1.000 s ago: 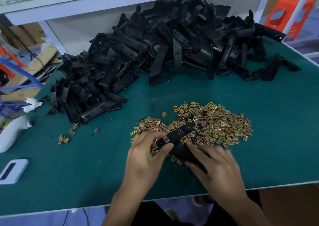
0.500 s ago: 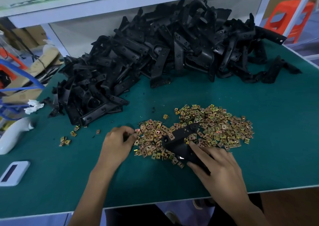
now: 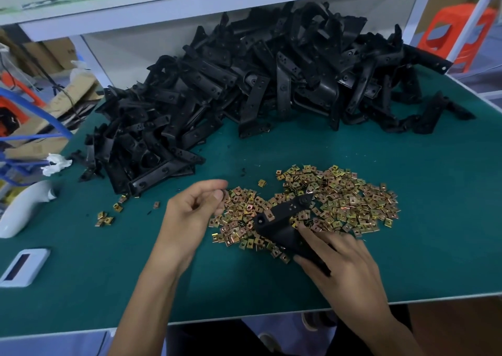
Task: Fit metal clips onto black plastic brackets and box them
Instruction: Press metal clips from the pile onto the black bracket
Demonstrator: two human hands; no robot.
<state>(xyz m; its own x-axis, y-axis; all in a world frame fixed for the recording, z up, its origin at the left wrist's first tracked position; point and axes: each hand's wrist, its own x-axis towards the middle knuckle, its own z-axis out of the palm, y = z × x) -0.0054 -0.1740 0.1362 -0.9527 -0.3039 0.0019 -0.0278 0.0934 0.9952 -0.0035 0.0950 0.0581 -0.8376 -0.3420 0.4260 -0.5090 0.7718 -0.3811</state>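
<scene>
change: a second ago both hands were on the bracket [image 3: 282,226]; since then the left hand [image 3: 194,211] has let go and moved to the left edge of the clip pile [image 3: 342,198].
left fingers: curled, thumb tip meeting the forefinger just above the clips; we cannot tell whether a clip is pinched between them.
right fingers: the right hand [image 3: 336,258] grips the bracket's near end, thumb and fingers wrapped round it.
bracket: lies across the clip pile on the green tabletop [image 3: 421,247], far end pointing away from us.
meaning: we judge this a fetch of the next clip for the held bracket.
still to do: the bracket heap [image 3: 244,89] behind is large; no box shows.
</scene>
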